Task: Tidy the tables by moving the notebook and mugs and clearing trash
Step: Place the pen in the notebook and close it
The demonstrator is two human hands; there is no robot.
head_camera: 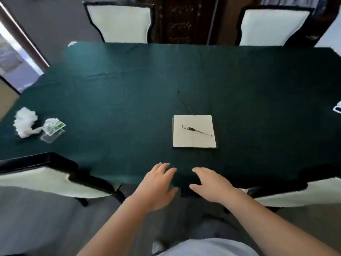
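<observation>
An open notebook (194,132) with blank cream pages lies on the dark green tablecloth (129,89), a little right of centre. A pen (197,130) rests across its pages. A thin black ribbon (184,103) trails away from its top edge. Trash sits near the left edge: a crumpled white tissue (25,121) and a clear wrapper with a green label (53,129). My left hand (156,185) and my right hand (212,185) hover at the near table edge, fingers spread, holding nothing. A white mug rim (337,109) peeks in at the right border.
Two white-cushioned dark chairs (120,23) (273,26) stand at the far side. Two more chairs (46,180) (304,193) flank me at the near side. A carved dark cabinet (182,21) stands behind the table.
</observation>
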